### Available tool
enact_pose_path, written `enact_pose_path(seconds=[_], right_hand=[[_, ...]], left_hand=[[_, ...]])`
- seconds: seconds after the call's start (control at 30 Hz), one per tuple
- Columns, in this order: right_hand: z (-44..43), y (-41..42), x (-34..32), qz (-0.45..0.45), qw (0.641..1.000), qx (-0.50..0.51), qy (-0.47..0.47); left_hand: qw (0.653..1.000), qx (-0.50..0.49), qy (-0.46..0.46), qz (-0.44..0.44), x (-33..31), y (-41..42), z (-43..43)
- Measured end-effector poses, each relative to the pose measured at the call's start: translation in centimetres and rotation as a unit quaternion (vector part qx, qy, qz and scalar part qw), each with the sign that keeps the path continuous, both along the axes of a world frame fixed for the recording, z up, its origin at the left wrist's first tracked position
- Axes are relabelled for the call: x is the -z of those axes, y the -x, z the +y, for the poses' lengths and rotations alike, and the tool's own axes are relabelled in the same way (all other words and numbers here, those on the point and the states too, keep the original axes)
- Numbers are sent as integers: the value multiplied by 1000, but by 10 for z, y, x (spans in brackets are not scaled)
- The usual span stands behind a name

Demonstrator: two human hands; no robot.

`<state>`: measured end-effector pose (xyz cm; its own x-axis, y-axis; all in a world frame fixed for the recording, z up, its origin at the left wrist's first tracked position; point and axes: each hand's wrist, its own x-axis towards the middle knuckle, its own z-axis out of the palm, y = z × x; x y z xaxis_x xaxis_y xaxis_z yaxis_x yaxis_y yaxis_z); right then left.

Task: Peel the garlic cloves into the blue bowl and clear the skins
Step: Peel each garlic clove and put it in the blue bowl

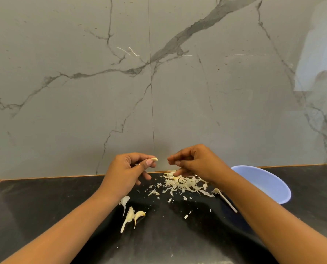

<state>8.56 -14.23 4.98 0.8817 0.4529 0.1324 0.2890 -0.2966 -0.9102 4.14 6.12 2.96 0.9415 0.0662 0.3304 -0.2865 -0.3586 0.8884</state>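
Desk (pixel 44 206) middle, nearest me: a few unpeeled cloves (pixel 133 216), still to do. Beyond them the skins pile (pixel 181 182), not cleared. Left hand (pixel 128 172) pinches a peeled clove (pixel 154 159); right hand (pixel 195 162) is curled, can't tell if it holds anything. Blue bowl (pixel 269 183) at far right edge, contents hidden. Maybe past halfway. Glossy black desk, grey veined marble wall (pixel 158 82) behind

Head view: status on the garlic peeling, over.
Left hand pinches peeled clove. Right hand curled over skin pile, contents unclear. Blue bowl at right; skins uncleared.
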Motion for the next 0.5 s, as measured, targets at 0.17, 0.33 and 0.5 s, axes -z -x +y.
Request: enact_pose_path(seconds=[0.17,0.33,0.5], right_hand=[[0,-2,-2,-83,995,57,21],[-3,-8,6,-62,991,6,116],[3,-4,7,-131,988,69,45]], left_hand=[[1000,-15,4,6,0,0,0],[1000,-16,6,18,0,1,-1],[999,-17,6,26,0,1,-2]])
